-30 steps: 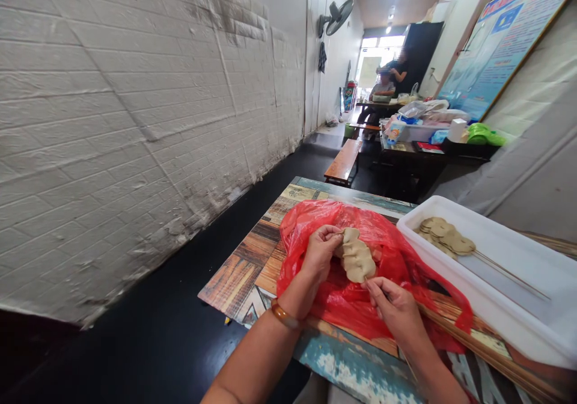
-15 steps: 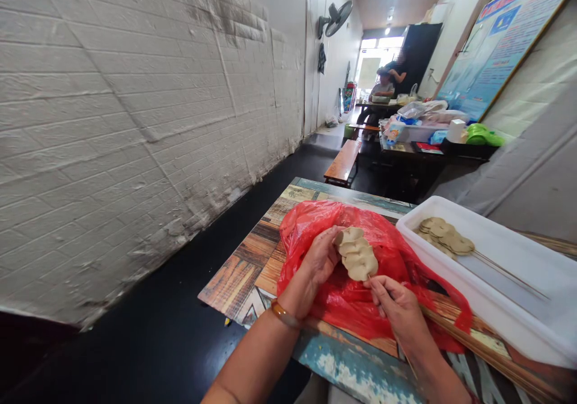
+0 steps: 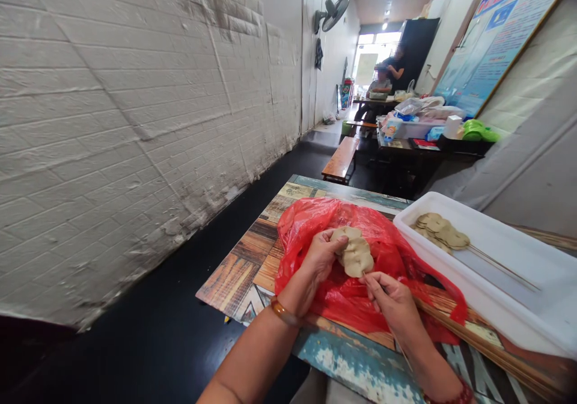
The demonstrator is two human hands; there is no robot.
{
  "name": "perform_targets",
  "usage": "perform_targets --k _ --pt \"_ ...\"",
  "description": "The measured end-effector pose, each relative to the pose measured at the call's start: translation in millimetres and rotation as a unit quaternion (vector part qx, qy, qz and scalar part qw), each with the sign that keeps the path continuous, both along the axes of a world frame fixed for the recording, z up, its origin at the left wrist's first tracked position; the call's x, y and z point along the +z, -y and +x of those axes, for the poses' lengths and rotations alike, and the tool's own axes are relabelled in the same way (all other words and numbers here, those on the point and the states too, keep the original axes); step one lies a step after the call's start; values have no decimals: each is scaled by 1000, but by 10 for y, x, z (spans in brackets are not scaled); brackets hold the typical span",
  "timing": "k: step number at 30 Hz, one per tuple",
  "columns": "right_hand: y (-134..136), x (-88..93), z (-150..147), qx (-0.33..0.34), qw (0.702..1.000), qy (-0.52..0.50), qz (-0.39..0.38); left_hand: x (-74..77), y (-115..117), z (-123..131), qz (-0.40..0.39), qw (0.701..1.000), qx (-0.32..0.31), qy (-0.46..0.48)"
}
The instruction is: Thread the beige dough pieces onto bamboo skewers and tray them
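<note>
My left hand (image 3: 321, 254) pinches the top of a row of flat beige round slices (image 3: 354, 254) strung on a thin bamboo skewer. My right hand (image 3: 388, 296) is closed on the skewer's lower end just under the slices. Both hands work over a crumpled red plastic bag (image 3: 383, 266) that lies on a colourful wooden table (image 3: 238, 275). A white rectangular tray (image 3: 509, 284) to the right holds finished skewers (image 3: 444, 235) of the same slices.
A bundle of bare bamboo sticks (image 3: 491, 350) lies along the table's right front. A white brick wall runs on the left, with a dark floor aisle (image 3: 189, 308). Farther back stand a bench (image 3: 341, 159), a cluttered table (image 3: 424, 136) and people (image 3: 383, 82) near the door.
The slices have been pushed closer together on the skewer, so the row is shorter. My left hand has slid a little toward the right hand. The view has shifted slightly.
</note>
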State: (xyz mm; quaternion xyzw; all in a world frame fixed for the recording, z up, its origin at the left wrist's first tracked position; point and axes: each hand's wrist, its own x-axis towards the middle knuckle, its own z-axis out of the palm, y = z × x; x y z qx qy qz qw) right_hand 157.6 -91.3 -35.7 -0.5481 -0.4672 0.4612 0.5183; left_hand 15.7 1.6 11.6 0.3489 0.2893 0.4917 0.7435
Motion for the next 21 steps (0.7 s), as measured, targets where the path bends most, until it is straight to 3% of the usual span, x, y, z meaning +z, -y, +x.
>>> perform_targets --k 8,13,16,21 --pt "5 66 -4 11 1000 26 -3 -93 -72 4 6 999 39 -15" --pt "15 92 15 11 999 36 -1 -75 -131 -27 8 997 62 38" --pt "12 90 27 -10 1000 23 3 -27 -125 -46 -9 996 26 81" --pt "1 111 47 -52 999 1 16 25 -52 -70 -59 990 -97 87"
